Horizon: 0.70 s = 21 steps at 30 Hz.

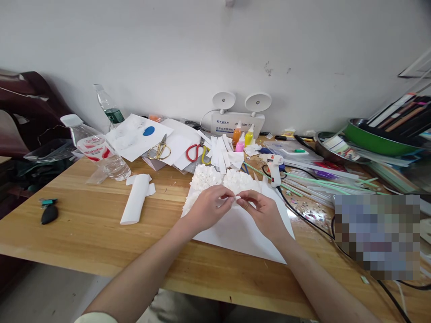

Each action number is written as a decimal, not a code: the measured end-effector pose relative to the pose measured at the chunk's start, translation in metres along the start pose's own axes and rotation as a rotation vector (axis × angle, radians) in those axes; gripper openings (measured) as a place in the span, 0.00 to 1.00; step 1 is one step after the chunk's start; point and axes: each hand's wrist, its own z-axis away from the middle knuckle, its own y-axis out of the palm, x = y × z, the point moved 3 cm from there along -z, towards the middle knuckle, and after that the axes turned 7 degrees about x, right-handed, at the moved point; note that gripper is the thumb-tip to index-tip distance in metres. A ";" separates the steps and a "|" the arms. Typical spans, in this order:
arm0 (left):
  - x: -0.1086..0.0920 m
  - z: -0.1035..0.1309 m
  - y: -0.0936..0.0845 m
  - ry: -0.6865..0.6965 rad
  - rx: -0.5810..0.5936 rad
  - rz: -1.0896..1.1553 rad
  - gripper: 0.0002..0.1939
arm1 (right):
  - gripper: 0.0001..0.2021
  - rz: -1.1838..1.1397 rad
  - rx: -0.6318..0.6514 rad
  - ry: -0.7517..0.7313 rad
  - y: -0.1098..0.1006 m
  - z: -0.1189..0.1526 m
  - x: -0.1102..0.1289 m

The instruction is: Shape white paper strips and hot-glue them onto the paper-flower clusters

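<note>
A Small Pinch From Both Sides

My left hand (pixel 210 207) and right hand (pixel 266 215) both pinch a white paper scrap (pixel 237 197) above the white sheet (pixel 239 238), fingertips only, presumably because it's so tiny. The hot glue gun (pixel 275 171) sits beyond my right hand, probably for easy reach.

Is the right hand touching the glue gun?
Apart. The head view shows a clear gap between the right hand and the glue gun beyond it.
</note>
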 end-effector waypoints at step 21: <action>0.004 0.000 0.001 -0.039 -0.044 0.055 0.08 | 0.05 -0.030 0.074 -0.074 0.003 0.002 0.008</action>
